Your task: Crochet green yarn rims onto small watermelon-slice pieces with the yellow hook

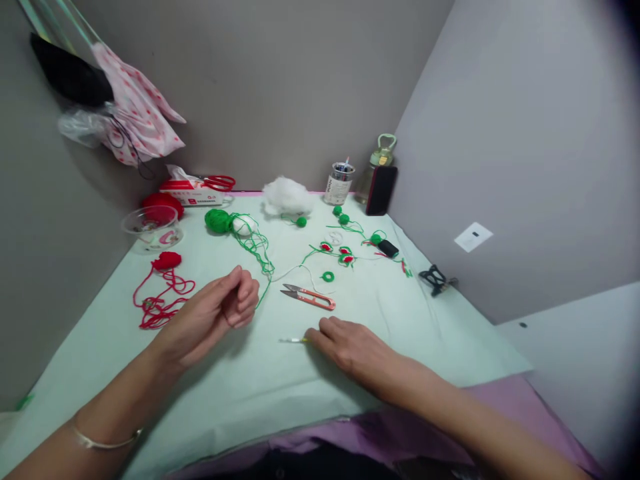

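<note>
My left hand (225,303) is raised over the cloth with its fingers curled closed. A strand of green yarn (259,252) runs from the tangle down to its fingertips; the inside of the grip is hidden. Low on the table, my right hand (347,347) pinches a crochet hook (293,341), whose metal tip points left and whose yellowish grip is mostly covered by the fingers. Just beyond both hands lie orange-handled thread snips (309,297), blades toward the left. A small green crocheted ring (327,276) rests behind the snips.
Red yarn (165,293) lies loose at left, near a clear plastic tub (155,228). Farther back are a green yarn ball (218,221), white stuffing (287,197), a pen can (339,183) and a phone (382,191). Small red-and-green crocheted pieces (345,255) sit right of centre.
</note>
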Demonstrator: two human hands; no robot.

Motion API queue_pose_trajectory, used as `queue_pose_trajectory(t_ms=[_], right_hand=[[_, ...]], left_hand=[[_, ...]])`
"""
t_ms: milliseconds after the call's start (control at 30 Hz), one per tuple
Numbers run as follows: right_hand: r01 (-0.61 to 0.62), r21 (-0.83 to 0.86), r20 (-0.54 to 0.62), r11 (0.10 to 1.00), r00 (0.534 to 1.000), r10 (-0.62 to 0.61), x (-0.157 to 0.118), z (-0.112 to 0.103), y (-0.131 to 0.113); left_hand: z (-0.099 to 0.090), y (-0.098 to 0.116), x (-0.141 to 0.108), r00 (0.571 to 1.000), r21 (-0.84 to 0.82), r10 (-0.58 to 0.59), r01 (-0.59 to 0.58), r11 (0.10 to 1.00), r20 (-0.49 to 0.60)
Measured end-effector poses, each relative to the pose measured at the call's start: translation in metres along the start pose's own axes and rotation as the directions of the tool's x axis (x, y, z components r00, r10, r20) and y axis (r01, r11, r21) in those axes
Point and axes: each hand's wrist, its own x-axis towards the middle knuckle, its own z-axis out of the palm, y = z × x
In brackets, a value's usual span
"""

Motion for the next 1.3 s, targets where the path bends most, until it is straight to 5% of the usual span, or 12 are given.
queue_pose_trajectory(t_ms=[100,200,300,400,533,700,800,967,1067,1133,1200,1300], right_hand=[[-0.084,0.076,0.004,0.994,0.996,0.084,-0.002,-0.007,0.003],[-0.191,0.388,-0.106,0.902,0.963,0.249,-0.006,-0.025,0.003],[-0.111,0.777,-0.18,0.62,0.904,0.387,-0.006,-0.036,-0.005],[-0.011,0.959,-0.132,0.282,0.867,0.481,0.004,-0.033,-0.016],[-0.021,0.99,-0.058,0.138,0.836,0.545,0.022,-0.023,-0.026],[0.002,0.99,0.057,-0.139,0.905,0.422,0.038,-0.013,-0.034],[-0.001,0.99,0.058,-0.141,0.914,0.401,0.041,-0.011,-0.036],[0.033,0.999,-0.04,0.022,0.784,0.619,0.034,-0.012,-0.028],[0.049,0.999,-0.036,0.001,0.716,0.697,0.027,-0.014,-0.028],[0.059,0.998,-0.068,0.037,0.693,0.717,0.025,-0.013,-0.034],[0.051,0.996,-0.09,0.076,0.71,0.698,0.025,-0.012,-0.041],[0.036,0.999,-0.031,0.005,0.748,0.663,0.029,-0.005,-0.048]], left_hand=[[0.003,-0.001,-0.001,0.999,-0.133,-0.024,0.027,0.991,0.024],[0.008,-0.007,-0.002,0.998,-0.182,-0.039,0.048,0.982,0.054],[0.017,-0.015,-0.004,0.992,-0.102,-0.072,0.082,0.991,0.102],[0.026,-0.025,-0.007,0.988,0.041,-0.074,0.068,0.997,0.136],[0.029,-0.034,-0.012,0.97,0.177,-0.066,0.025,0.984,0.233],[0.026,-0.04,-0.015,0.918,0.282,-0.151,0.046,0.958,0.366],[0.025,-0.041,-0.014,0.903,0.23,-0.179,0.092,0.969,0.391],[0.026,-0.035,-0.014,0.927,0.314,-0.18,0.072,0.947,0.33],[0.03,-0.037,-0.014,0.983,0.561,-0.013,-0.092,0.822,0.181],[0.034,-0.044,-0.014,0.981,0.622,0.182,-0.187,0.761,0.072],[0.039,-0.053,-0.014,0.96,0.551,0.277,-0.209,0.808,-0.042],[0.045,-0.063,-0.014,0.957,0.263,0.2,-0.141,0.954,-0.211]])
